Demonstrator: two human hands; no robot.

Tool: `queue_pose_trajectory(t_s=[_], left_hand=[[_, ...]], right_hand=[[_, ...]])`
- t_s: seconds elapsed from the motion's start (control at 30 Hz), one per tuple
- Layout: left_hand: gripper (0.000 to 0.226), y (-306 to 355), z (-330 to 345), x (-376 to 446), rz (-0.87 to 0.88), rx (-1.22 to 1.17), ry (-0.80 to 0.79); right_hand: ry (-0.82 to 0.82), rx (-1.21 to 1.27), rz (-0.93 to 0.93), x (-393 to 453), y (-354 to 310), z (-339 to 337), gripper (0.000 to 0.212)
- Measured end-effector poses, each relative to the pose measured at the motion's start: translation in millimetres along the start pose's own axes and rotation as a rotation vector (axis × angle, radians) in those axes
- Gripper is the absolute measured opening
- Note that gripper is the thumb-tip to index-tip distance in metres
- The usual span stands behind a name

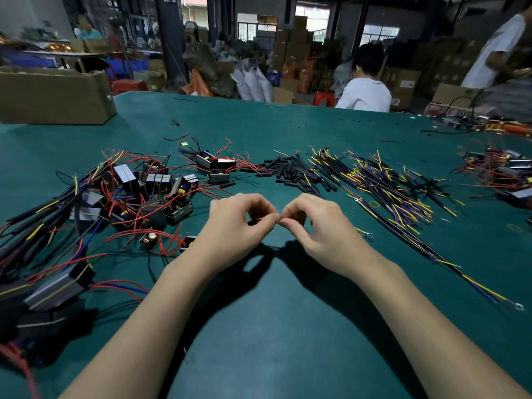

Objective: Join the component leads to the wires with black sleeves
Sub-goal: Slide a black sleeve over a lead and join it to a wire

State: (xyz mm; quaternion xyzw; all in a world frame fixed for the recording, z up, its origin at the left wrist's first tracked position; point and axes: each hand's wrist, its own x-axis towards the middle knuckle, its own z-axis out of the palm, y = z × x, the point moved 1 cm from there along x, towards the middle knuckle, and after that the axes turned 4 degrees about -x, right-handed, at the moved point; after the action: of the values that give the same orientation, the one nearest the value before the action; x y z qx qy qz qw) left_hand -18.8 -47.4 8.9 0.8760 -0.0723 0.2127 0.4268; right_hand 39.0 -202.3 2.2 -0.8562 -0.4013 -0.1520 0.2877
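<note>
Left hand point(233, 223) and right hand point(313, 223): fingertips meet above tabletop point(273, 326), both pinching fine red lead end at centre; held item mostly hidden. Joint axis appears left-right between hands. Black sleeves point(290, 171) lie just beyond hands, mixed directions. Sleeved wires point(388, 191) lie right, nearer right hand, long axes diagonal. Components point(138, 191) lie left, nearer left hand.

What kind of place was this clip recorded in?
Most likely a small electronics assembly workshop with warehouse storage: a green work table spread with wired components, black sleeves and wires, with stacked cartons behind other workers.
</note>
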Motion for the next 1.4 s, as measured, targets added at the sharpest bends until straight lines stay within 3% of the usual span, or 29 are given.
queue_pose_trajectory(t_s=[0.3,0.47,0.7,0.9,0.97,1.13,1.4], left_hand=[[0.007,-1,-4,1,0.243,0.252,-0.023],[0.005,-1,-1,0,0.256,0.404,-0.041],[0.015,-4,10,0,0.14,0.543,-0.042],[0.022,-6,8,3,-0.16,0.256,-0.066],[0.023,-7,6,4,-0.213,0.194,-0.079],[0.017,-4,3,3,-0.18,0.051,-0.009],[0.012,-5,-3,5,-0.157,-0.105,-0.018]], right_hand=[[-0.061,0.118,0.083,-1,1,1,0.007],[-0.102,-0.026,0.072,-2,1,3,0.007],[-0.098,-0.401,-0.026,-1,-6,5,0.017],[-0.02,-0.676,-0.169,1,-17,5,0.003],[0.022,-0.572,-0.139,1,-17,6,0.006],[-0.006,-0.02,0.062,-2,-3,0,0.012],[0.089,0.228,0.221,-2,-1,0,0.004]])
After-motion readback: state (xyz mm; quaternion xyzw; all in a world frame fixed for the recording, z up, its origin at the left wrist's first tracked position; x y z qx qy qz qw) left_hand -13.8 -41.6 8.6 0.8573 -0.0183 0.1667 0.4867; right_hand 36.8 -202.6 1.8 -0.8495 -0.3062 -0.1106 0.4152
